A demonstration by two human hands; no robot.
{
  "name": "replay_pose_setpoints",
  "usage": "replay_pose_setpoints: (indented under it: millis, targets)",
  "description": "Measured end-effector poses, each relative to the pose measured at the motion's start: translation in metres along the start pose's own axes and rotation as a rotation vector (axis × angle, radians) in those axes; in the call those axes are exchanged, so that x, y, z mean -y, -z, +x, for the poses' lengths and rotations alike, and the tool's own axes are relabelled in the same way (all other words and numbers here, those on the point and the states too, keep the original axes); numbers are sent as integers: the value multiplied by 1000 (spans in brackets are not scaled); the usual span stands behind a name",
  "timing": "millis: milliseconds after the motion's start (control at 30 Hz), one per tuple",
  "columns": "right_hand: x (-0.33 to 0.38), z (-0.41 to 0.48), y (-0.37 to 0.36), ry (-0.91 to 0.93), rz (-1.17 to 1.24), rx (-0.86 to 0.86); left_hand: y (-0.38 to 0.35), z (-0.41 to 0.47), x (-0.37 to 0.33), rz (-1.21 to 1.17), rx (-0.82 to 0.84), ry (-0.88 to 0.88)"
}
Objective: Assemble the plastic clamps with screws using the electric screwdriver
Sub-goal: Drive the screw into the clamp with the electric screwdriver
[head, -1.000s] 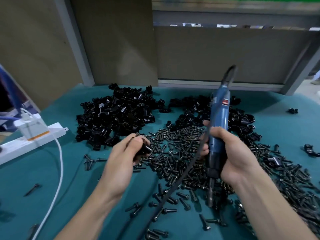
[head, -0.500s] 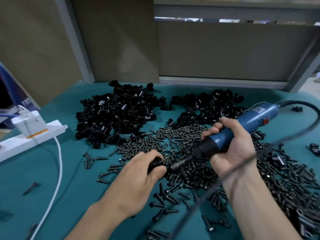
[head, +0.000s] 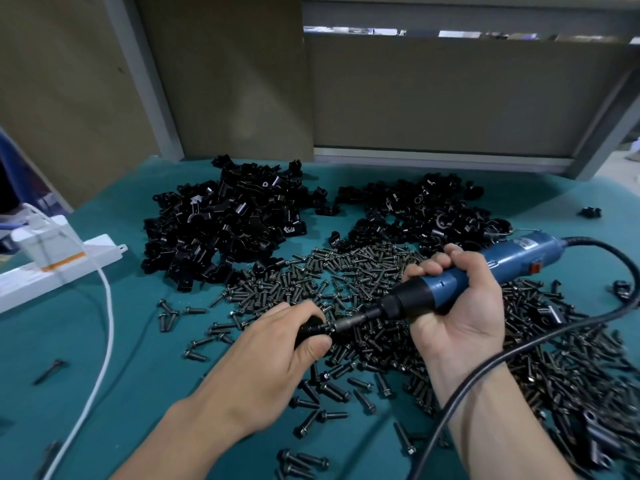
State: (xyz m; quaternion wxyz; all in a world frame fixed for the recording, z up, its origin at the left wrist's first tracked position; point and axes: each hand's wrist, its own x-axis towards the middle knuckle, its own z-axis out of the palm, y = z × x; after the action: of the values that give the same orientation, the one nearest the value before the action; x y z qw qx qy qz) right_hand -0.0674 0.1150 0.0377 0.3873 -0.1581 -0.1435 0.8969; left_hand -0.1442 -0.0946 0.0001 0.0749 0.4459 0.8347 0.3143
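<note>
Swung down from upright 1 second ago, the electric screwdriver (head: 512, 261) now lies nearly level, its bit meeting the plastic clamp (head: 310, 332) pinched between thumb and fingers of the left hand (head: 277, 344). Curled fully, the right hand (head: 457, 306) wraps the blue barrel. Loose screws (head: 346, 271) and 2 clamp heaps (head: 225, 230) lie on the green counter (head: 104, 341).

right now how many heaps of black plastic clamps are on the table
2. The left heap lies back left; the right heap lies back centre, behind the screws. Stray clamps lie elsewhere; more may be hidden among the screws.
</note>
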Motion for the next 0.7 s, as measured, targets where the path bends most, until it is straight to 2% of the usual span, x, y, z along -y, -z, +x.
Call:
replay_pose_setpoints:
  millis: [433, 700]
  targets:
    - [-1, -1, 5, -6, 46, -9, 6, 0, 0, 18, 64, 0]
    - [0, -3, 7, -16, 29, 47, 7, -1, -1, 36, 77, -5]
